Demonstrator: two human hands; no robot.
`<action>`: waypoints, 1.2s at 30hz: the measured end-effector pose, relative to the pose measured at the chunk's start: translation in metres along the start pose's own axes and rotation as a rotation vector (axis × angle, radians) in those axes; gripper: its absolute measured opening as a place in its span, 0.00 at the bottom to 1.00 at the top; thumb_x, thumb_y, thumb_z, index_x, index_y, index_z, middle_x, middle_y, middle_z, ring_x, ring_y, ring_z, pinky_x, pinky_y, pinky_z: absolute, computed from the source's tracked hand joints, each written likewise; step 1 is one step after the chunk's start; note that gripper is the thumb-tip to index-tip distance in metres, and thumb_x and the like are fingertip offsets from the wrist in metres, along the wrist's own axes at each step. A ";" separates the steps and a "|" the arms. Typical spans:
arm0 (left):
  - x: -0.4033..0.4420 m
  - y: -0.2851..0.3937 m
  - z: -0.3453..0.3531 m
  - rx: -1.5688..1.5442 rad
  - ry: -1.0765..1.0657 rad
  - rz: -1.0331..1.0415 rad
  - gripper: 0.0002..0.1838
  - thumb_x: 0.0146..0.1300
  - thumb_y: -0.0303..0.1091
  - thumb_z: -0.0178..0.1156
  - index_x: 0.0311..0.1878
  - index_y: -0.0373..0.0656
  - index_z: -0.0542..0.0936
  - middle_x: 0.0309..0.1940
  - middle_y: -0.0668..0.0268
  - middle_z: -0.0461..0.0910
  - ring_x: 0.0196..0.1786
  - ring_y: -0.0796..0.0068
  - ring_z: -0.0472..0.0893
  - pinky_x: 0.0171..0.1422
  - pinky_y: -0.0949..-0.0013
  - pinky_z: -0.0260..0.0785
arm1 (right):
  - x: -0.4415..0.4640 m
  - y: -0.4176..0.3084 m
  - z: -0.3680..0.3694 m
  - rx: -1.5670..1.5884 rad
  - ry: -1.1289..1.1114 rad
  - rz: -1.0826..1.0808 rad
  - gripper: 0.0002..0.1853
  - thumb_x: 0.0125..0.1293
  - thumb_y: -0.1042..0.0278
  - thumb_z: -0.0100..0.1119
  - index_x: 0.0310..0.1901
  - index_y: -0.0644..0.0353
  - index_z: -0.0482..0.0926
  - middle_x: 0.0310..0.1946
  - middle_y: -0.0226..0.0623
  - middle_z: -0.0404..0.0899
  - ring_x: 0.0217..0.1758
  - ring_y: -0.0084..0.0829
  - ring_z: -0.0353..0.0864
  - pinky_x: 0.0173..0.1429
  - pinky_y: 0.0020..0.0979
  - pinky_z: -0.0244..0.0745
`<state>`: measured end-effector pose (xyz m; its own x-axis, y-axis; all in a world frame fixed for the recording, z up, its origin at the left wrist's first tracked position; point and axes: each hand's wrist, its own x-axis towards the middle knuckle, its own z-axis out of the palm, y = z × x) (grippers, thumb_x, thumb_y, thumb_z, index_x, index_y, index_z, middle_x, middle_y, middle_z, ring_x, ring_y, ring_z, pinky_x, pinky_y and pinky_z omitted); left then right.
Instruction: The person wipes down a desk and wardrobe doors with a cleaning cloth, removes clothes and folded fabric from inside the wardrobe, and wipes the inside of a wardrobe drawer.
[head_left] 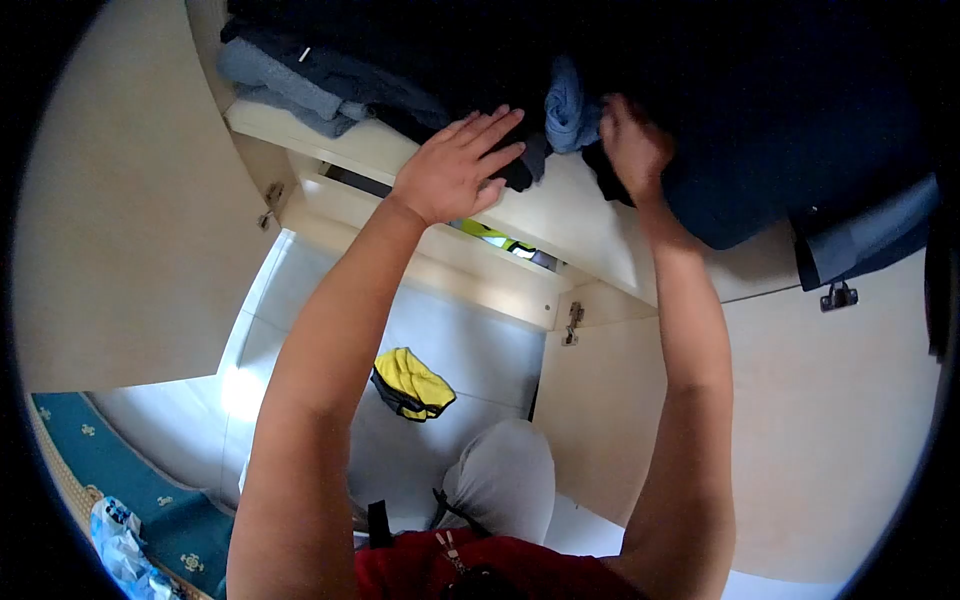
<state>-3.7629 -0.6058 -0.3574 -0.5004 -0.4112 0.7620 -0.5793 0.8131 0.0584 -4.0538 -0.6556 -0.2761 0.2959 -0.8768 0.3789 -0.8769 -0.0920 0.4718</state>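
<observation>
Red shirt [540, 572] below; left hand [455, 168] spread over clothes [385, 88]; right hand [637, 150] curled, hold unclear; nudge could topple blue roll [566, 108] between.

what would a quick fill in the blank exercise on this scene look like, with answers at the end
1. The rolled blue cloth lies ____ the left hand and the right hand.
2. The hand with its fingers spread wide is the ____ one.
3. The black-edged cloth on the tiled floor is mostly ____.
4. The person's top is ____.

Missing words: between; left; yellow; red
</observation>
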 end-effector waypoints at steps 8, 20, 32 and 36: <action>0.002 0.001 -0.003 -0.003 -0.049 -0.008 0.25 0.57 0.41 0.58 0.60 0.47 0.76 0.73 0.59 0.59 0.74 0.60 0.60 0.73 0.55 0.58 | -0.001 -0.011 -0.011 0.213 -0.098 0.294 0.43 0.60 0.39 0.60 0.74 0.43 0.56 0.67 0.53 0.63 0.67 0.51 0.66 0.73 0.45 0.59; 0.006 0.009 -0.017 -0.033 -0.112 -0.033 0.29 0.58 0.43 0.59 0.64 0.50 0.73 0.74 0.58 0.58 0.75 0.57 0.58 0.75 0.53 0.55 | -0.116 -0.110 0.008 0.355 0.004 0.107 0.26 0.70 0.49 0.47 0.66 0.48 0.70 0.71 0.44 0.61 0.75 0.44 0.57 0.74 0.56 0.46; 0.013 0.046 -0.015 -0.191 -0.141 -0.219 0.37 0.55 0.49 0.65 0.69 0.49 0.68 0.72 0.55 0.62 0.75 0.54 0.59 0.76 0.48 0.48 | -0.152 -0.108 -0.040 0.515 0.043 0.118 0.34 0.64 0.36 0.50 0.67 0.47 0.68 0.66 0.42 0.69 0.70 0.44 0.65 0.74 0.44 0.54; 0.069 0.106 -0.083 -0.434 0.293 -0.284 0.37 0.60 0.39 0.65 0.70 0.37 0.64 0.68 0.49 0.65 0.71 0.50 0.63 0.73 0.56 0.54 | -0.146 -0.107 -0.042 0.504 -0.093 0.118 0.38 0.64 0.32 0.48 0.71 0.45 0.63 0.70 0.40 0.62 0.74 0.41 0.58 0.76 0.43 0.48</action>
<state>-3.8052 -0.5142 -0.2459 -0.1303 -0.5568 0.8204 -0.3173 0.8073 0.4975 -3.9876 -0.4977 -0.3486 0.1693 -0.9311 0.3231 -0.9824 -0.1855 -0.0198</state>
